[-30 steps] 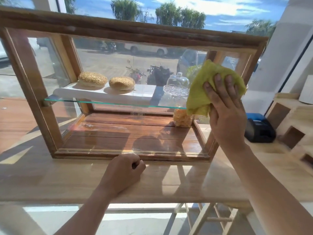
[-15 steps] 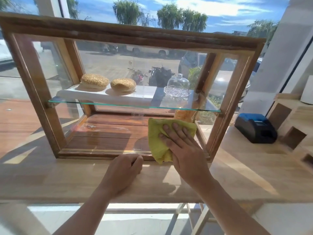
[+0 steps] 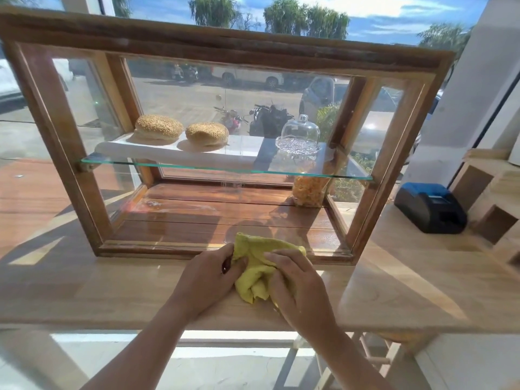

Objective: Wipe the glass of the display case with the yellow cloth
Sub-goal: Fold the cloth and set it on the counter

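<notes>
The wooden display case with a glass front stands on the counter ahead of me. The yellow cloth is bunched up on the counter just below the case's bottom rail, its upper edge lying against the lowest strip of glass. My left hand pinches the cloth's left edge. My right hand grips the cloth from the right, fingers curled over it. Both hands are close together in front of the case's lower middle.
Inside the case, two sesame buns and a glass dome sit on the glass shelf; a jar stands below. A black and blue printer and wooden cubbies are on the counter at right.
My right hand swept the cloth from the upper right of the glass down and left to the bottom rail. My left hand left its fist on the counter and took hold of the cloth.
</notes>
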